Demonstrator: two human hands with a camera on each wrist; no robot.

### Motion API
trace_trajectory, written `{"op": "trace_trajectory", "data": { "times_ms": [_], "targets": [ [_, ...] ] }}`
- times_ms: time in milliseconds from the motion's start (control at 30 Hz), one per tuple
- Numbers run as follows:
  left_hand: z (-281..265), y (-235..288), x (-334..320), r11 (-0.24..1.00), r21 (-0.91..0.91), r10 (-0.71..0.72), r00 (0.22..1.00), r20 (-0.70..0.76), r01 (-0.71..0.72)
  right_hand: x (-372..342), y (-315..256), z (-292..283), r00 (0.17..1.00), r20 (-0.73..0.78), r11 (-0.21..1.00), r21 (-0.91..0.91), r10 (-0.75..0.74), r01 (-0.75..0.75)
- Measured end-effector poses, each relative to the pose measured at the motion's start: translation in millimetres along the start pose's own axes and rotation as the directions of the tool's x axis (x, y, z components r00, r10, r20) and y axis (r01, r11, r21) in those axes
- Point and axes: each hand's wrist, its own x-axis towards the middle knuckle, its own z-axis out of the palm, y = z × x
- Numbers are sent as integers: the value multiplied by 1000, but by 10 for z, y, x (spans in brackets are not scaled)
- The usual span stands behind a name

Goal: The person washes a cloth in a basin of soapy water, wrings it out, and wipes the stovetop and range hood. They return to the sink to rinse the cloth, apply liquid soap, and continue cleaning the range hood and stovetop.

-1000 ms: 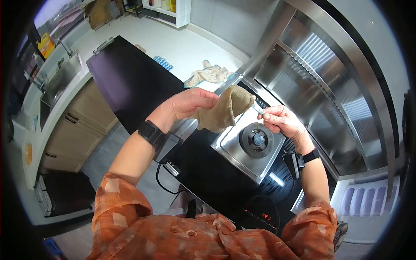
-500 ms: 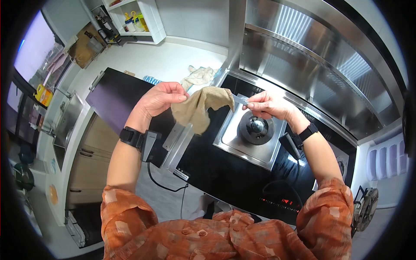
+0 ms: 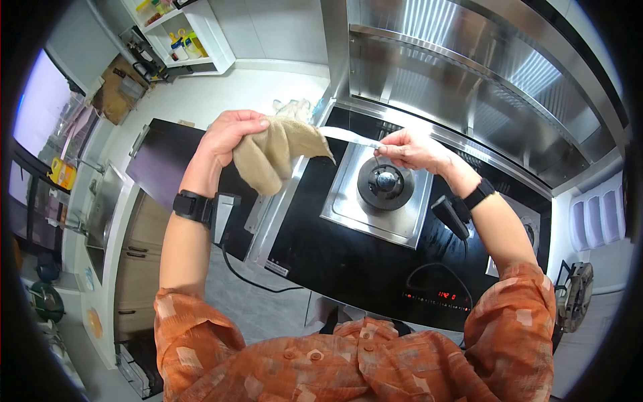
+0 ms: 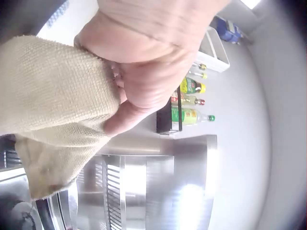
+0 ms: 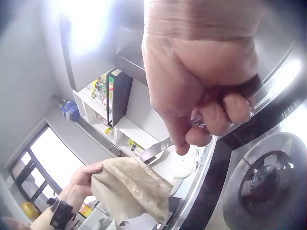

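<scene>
Tan cloth (image 3: 271,157) droops just right of the left hand (image 3: 233,134) that pinches it, shiny strip (image 3: 348,136) extends left from the right hand (image 3: 416,153) gripping it, cloth coarsely woven, loosely folded

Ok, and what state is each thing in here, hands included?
Left hand: pinches the tan cloth.
Tan cloth: held up, hanging in folds.
Right hand: pinches the shiny strip.
Shiny strip: held out toward the tan cloth; contact unclear.
Burner: no flame visible.
Display: lit red.
Cabinet: visible fronts closed.
</scene>
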Motion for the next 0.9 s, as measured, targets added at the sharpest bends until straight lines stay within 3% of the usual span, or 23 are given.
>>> {"op": "trace_trajectory", "data": {
  "times_ms": [33,100,133,167,233,300,367,433,467,533,633,733,767,833,900],
  "targets": [
    [68,43,9,1000,-6,-1,1000,0,1,-35,30,30,1000,2,1000,-4,4,-4],
    [222,127,35,978,186,100,994,-42,-90,-113,108,108,999,-40,995,100,3,1],
    [325,168,39,951,289,118,993,-3,-112,-141,114,192,997,-64,999,-11,-44,44],
    [479,199,29,953,278,129,992,4,-125,-156,82,279,999,-43,990,-142,-19,12],
    [905,236,-82,697,688,191,977,91,-200,-84,168,477,997,-19,997,-4,-73,73],
    [1257,55,-183,289,823,484,816,316,-490,-32,199,540,990,-93,982,145,-111,124],
    [1508,138,-473,278,788,541,767,344,-549,-181,158,423,989,-123,883,451,-86,133],
    [1560,127,-644,270,713,714,631,302,-647,-426,187,210,957,-289,867,467,-35,173],
    [1531,54,-692,279,699,750,604,269,-658,-558,252,63,928,-372,864,469,6,182],
    [1430,-231,-723,308,714,729,638,248,-629,-913,432,-328,907,-421,800,555,34,228],
    [1209,-969,-747,374,786,600,775,199,-492,-1649,558,-989,697,-706,848,440,124,296],
    [1070,-1535,-899,417,839,499,859,110,-350,-2498,575,-1683,406,-907,969,189,109,161],
    [1052,-1659,-955,421,856,461,884,82,-299,-2782,621,-1943,327,-945,999,-3,-16,40],
    [1106,-1761,-1040,413,879,405,913,57,-238,-3250,735,-2495,199,-972,968,-164,-125,-192],
    [1147,-1889,-1046,348,908,436,898,62,-232,-3670,1025,-3216,235,-939,731,-342,-250,-591]
  ]
}}
